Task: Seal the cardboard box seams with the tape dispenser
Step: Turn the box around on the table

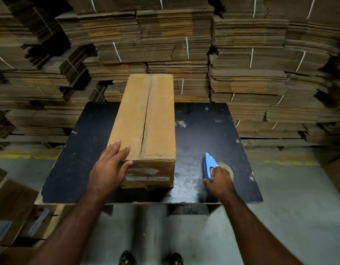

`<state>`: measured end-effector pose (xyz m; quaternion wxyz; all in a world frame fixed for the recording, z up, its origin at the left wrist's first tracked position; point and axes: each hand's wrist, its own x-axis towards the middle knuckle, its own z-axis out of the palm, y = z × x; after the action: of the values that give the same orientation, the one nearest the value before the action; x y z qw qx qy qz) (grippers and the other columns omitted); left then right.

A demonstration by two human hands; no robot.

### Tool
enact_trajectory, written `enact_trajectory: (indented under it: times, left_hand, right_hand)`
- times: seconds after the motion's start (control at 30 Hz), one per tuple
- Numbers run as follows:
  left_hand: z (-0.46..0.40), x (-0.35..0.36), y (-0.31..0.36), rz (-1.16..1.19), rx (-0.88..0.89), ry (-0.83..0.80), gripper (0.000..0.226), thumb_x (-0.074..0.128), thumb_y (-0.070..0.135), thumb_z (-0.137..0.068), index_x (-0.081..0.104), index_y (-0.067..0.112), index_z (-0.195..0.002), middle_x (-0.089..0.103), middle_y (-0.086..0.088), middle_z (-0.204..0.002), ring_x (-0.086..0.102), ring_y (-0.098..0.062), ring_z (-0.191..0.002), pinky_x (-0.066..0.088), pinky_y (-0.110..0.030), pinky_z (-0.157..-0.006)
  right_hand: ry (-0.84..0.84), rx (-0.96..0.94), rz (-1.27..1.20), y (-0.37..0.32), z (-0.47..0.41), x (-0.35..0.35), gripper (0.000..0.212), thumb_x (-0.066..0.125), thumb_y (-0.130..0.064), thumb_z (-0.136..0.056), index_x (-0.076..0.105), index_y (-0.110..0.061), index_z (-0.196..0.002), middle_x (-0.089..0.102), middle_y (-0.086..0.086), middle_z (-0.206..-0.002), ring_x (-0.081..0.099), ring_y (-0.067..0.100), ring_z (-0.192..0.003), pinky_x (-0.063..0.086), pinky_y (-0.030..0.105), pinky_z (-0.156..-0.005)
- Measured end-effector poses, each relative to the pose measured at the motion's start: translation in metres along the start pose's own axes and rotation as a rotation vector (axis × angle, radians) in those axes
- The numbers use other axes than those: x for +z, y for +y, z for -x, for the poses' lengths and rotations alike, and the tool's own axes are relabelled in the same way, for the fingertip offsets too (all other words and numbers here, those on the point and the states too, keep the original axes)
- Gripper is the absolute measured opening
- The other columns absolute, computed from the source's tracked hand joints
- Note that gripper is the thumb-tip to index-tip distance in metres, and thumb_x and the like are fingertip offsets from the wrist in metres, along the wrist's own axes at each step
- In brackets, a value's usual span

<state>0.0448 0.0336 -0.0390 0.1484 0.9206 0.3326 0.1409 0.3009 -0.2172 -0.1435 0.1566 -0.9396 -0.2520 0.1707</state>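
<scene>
Box (146,119): a long cardboard carton is stood lengthwise on the desk, running from centre toward 12 o'clock; its top flaps are closed, and the centre seam is seen bare and slightly gapped.
Desk (85,150): a black, scuffed top by which the box and dispenser are carried.
Left hand (110,165): laid flat on the box's near left top corner, at 9 o'clock of the seam's near end; the fingers are straight and spread, and nothing is gripped.
Dispenser (209,165): a blue tape tool with its roll, lying on the desk at 3 o'clock of the box, apart from it.
Right hand (220,178): placed on the dispenser with the fingers curled round its handle.
Stacks (242,64): strapped bundles of flat cardboard are piled behind the desk at 12 o'clock.
Floor (280,217): grey, seen below the desk.
</scene>
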Motion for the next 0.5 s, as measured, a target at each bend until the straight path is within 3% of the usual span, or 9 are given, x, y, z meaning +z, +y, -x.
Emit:
enact_trajectory:
  times: [0.1,0.23,0.33,0.43,0.5]
  left_hand:
    - [-0.011,-0.006,0.001,-0.108,0.038,-0.022,0.054,0.065,0.038,-0.089,0.053,0.023,-0.140,0.041,-0.007,-0.152,0.040,-0.027,-0.137,0.042,-0.047,-0.104]
    - [-0.017,-0.010,-0.005,-0.088,0.039,-0.061,0.055,0.067,0.036,-0.089,0.052,0.025,-0.141,0.041,-0.006,-0.153,0.040,-0.026,-0.137,0.042,-0.048,-0.104]
    - [-0.018,-0.011,-0.008,-0.053,0.023,-0.080,0.056,0.065,0.038,-0.089,0.049,0.029,-0.142,0.036,0.000,-0.155,0.036,-0.021,-0.140,0.042,-0.049,-0.104]
    - [-0.022,-0.012,-0.004,-0.044,-0.001,-0.095,0.056,0.066,0.038,-0.090,0.049,0.031,-0.142,0.034,0.002,-0.157,0.032,-0.018,-0.143,0.038,-0.046,-0.108]
    - [-0.023,-0.012,-0.001,-0.029,-0.011,-0.098,0.056,0.065,0.037,-0.090,0.048,0.031,-0.143,0.031,0.002,-0.158,0.028,-0.017,-0.145,0.034,-0.043,-0.111]
  right_hand:
    - [-0.031,-0.018,0.037,0.009,-0.006,0.019,0.045,0.064,-0.031,-0.086,0.053,-0.005,-0.121,0.053,0.019,-0.128,0.048,0.036,-0.121,0.037,0.040,-0.103]
    - [-0.055,0.027,-0.025,0.015,-0.010,0.028,0.031,0.052,-0.023,-0.090,0.048,-0.014,-0.119,0.055,0.016,-0.124,0.055,0.037,-0.108,0.047,0.042,-0.082]
    - [-0.046,0.019,0.016,0.019,-0.009,0.025,0.031,0.054,-0.023,-0.091,0.046,-0.024,-0.121,0.055,0.007,-0.127,0.057,0.032,-0.108,0.047,0.039,-0.078]
    - [-0.033,0.063,-0.123,0.014,0.000,0.015,0.033,0.063,-0.021,-0.078,0.058,-0.025,-0.110,0.060,0.003,-0.117,0.056,0.026,-0.106,0.047,0.035,-0.089]
    - [-0.004,0.072,-0.345,0.008,0.006,0.004,0.043,0.061,-0.015,-0.059,0.062,-0.029,-0.100,0.061,0.003,-0.109,0.057,0.023,-0.095,0.047,0.029,-0.080]
